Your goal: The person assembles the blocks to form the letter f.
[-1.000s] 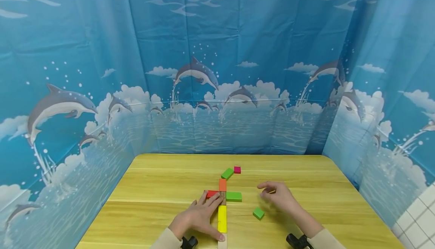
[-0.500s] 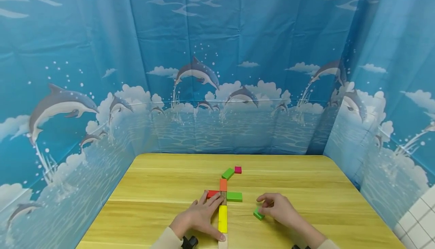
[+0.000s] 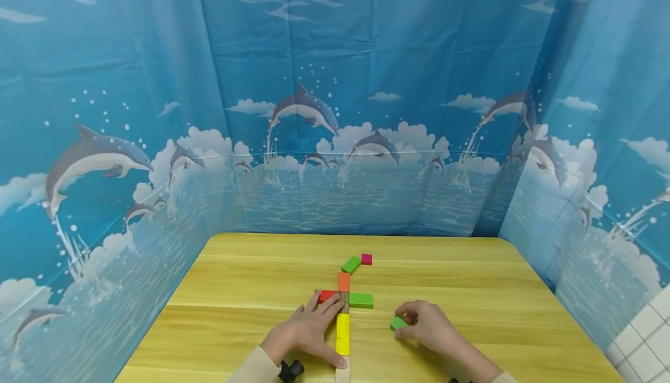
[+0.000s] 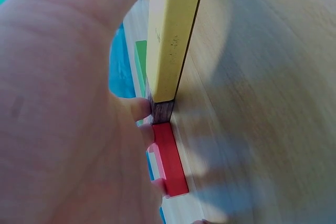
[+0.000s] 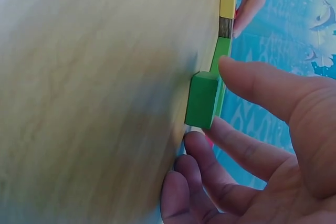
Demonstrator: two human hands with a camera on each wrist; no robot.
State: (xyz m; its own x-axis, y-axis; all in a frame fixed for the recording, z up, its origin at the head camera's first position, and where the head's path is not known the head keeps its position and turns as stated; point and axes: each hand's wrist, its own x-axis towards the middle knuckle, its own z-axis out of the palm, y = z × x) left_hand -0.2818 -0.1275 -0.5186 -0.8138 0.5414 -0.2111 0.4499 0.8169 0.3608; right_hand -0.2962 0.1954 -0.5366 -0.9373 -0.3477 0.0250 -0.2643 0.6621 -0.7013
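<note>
My left hand (image 3: 303, 333) lies spread across a row of wooden blocks. Its fingertips touch the red block (image 3: 327, 296) and the brown block (image 3: 343, 303), and its thumb rests on the pale block (image 3: 342, 368) near the front. Between them runs a yellow block (image 3: 342, 335), its side showing in the left wrist view. Right of the row, my right hand (image 3: 431, 328) pinches a small green block (image 5: 202, 99) at the table surface, thumb on one side and index finger on the other. A longer green block (image 3: 361, 300) joins the brown one on its right.
Beyond the brown block lie an orange block (image 3: 344, 282), a slanted green block (image 3: 351, 264) and a small magenta block (image 3: 366, 259). They sit on a wood-grain table (image 3: 235, 290). A blue dolphin-print curtain (image 3: 335, 197) hangs behind the table and along its sides.
My right hand has come down and slightly left to the small green block, and its fingers have closed around it. The left hand stays in place on the row.
</note>
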